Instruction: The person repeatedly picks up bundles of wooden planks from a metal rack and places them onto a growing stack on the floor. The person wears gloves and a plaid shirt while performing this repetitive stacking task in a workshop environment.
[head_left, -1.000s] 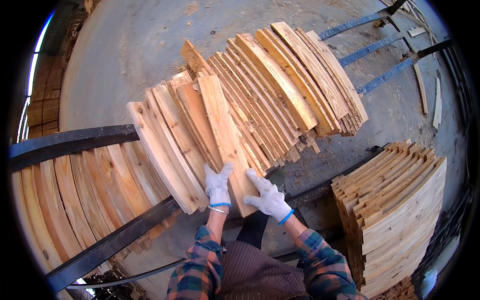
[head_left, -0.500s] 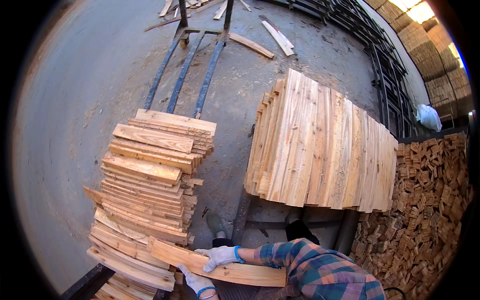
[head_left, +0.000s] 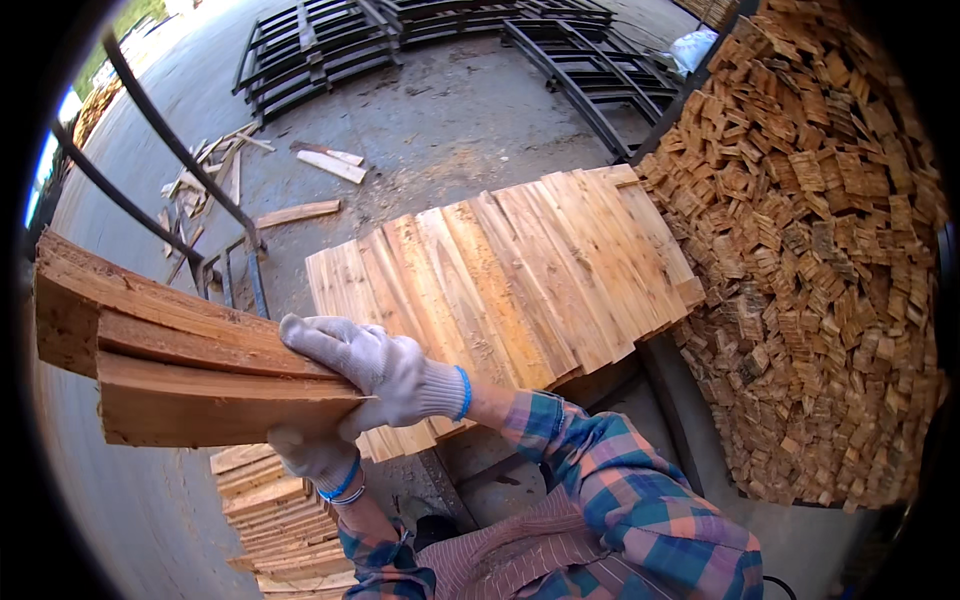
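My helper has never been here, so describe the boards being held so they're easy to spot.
From the big heap of wood pieces on the right, go left past the pale board stack. There, the bundle of boards juts leftward from the gloved right hand and left hand. Unlike that stack, it's held up and looks browner.

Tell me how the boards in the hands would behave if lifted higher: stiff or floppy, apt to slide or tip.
The boards are probably stiff: they look like solid wood and do not sag. They may slide against each other, being separate pieces with staggered ends. Their outer ends would likely tend to dip, since they reach well beyond the right hand.
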